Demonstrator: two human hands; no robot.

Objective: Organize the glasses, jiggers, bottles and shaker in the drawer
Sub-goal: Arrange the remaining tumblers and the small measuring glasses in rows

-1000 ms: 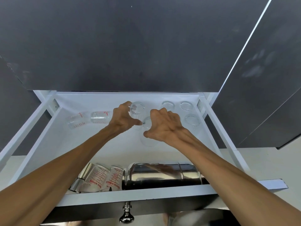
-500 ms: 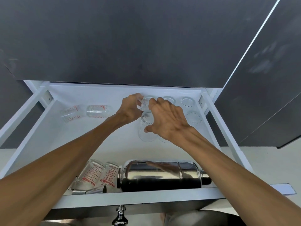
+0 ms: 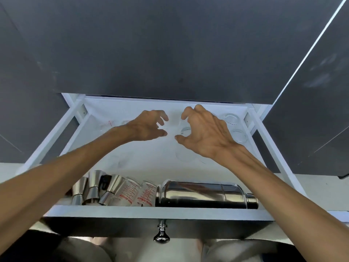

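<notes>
Both hands reach into the far half of the open white drawer (image 3: 56,137). The left hand (image 3: 149,125) and right hand (image 3: 204,133) face each other with fingers curled and spread wide, holding nothing; a clear glass (image 3: 184,131) stands between them. More glasses (image 3: 234,127) stand in the far right corner. Along the near wall lie the steel shaker (image 3: 205,193), two measuring cups (image 3: 137,193) and metal jiggers (image 3: 94,188), side by side.

dark cabinet fronts (image 3: 170,44) | pale floor (image 3: 11,171) | chrome knob (image 3: 161,235)
</notes>
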